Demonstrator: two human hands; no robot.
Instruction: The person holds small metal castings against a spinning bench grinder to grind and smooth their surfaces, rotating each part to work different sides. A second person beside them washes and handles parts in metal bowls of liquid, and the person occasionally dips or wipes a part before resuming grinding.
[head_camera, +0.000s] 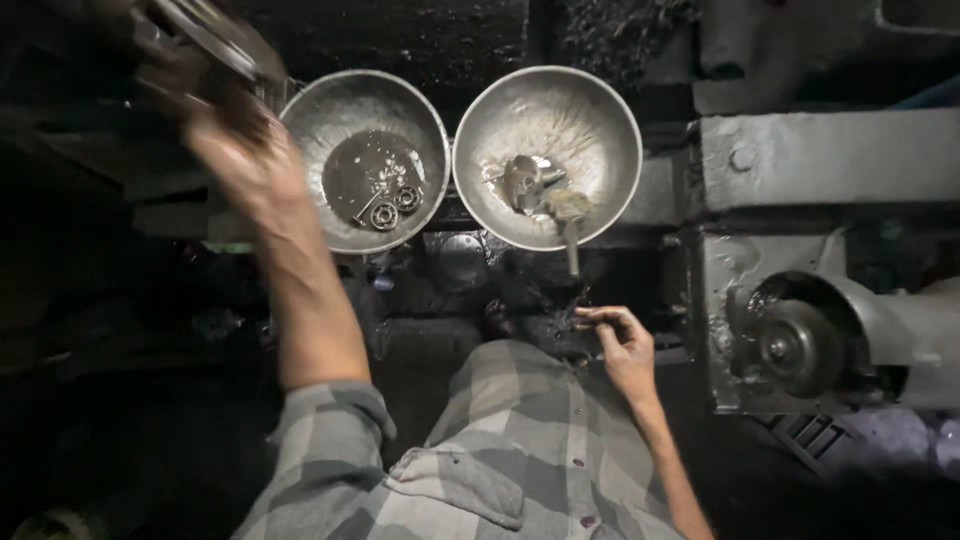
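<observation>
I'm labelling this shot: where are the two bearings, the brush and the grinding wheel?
bearings (385, 215), head view, on the nearer ring in the left bowl's dark liquid
brush (568, 206), head view, on its bristle head
grinding wheel (797, 348), head view, on its hub

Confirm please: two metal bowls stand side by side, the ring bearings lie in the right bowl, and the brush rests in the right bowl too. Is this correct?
Not quite. In the head view the ring bearings lie in the left bowl, in a dark pool of liquid. The rest holds: the two metal bowls stand side by side, and the brush rests in the right bowl.
</observation>
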